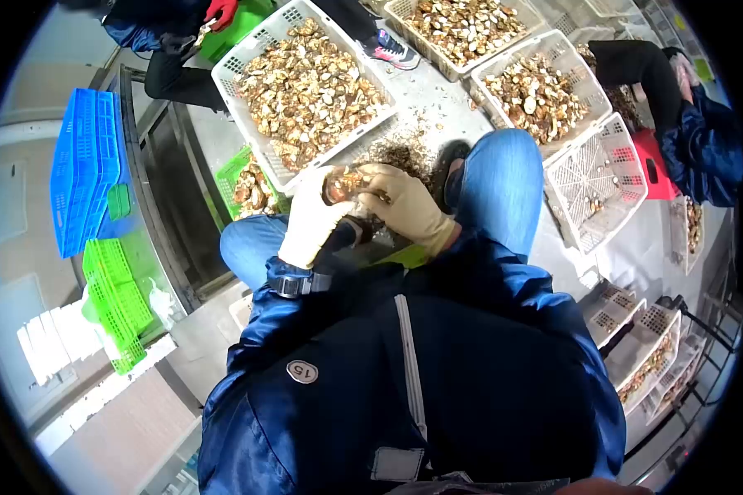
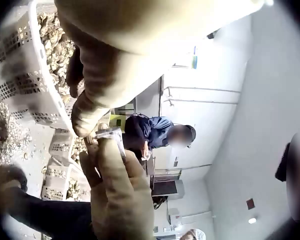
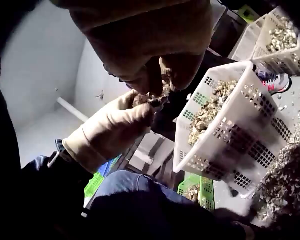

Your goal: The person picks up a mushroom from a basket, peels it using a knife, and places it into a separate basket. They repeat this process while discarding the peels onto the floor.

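In the head view, my gloved left hand [image 1: 309,216] grips a rough brown-and-white oyster [image 1: 344,186] in front of my knees. Close against it from the other side is my gloved right hand [image 1: 409,206], its fingers curled. The left wrist view shows a small grey flat-edged tool [image 2: 110,134] pinched at the right fingers; its full shape is hidden. In the right wrist view both gloves meet around the oyster [image 3: 162,90]. Beyond the hands stands a large white basket [image 1: 260,136] heaped with oysters, and a small green basket [image 1: 227,177] holds more.
Shell debris [image 1: 400,157] lies on the floor beyond the hands. More white crates [image 1: 582,177] stand at the right, some with oysters. Blue crates [image 1: 87,173] and green crates [image 1: 115,297] are stacked at the left. Other people [image 2: 152,132] sit nearby.
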`<state>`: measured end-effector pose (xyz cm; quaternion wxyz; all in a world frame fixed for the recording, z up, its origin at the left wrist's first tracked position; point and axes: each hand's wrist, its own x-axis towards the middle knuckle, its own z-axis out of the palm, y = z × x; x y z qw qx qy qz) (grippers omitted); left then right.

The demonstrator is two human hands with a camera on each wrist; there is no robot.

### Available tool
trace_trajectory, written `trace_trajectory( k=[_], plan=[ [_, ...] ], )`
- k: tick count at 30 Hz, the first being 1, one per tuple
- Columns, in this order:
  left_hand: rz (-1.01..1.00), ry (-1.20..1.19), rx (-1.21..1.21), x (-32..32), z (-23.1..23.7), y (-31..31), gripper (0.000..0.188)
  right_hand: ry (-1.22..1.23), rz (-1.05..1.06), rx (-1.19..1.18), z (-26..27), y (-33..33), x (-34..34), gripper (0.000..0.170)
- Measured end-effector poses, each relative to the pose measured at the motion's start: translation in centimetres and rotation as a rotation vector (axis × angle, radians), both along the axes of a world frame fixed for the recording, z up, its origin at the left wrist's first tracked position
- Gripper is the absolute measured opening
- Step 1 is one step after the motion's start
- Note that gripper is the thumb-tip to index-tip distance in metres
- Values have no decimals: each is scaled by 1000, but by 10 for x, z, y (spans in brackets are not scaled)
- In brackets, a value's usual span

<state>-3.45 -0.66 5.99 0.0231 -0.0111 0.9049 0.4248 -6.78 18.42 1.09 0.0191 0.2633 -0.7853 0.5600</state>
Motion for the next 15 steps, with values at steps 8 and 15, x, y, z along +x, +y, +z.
trace_trajectory(
  k=[8,15],
  plan=[
    [1,26,-86,21,-5,17,63,-326,-33,-77,16,16,11,19],
    [-44,86,-138,10,12,32,59,-381,119,-46,31,30,3,25]
  ],
)
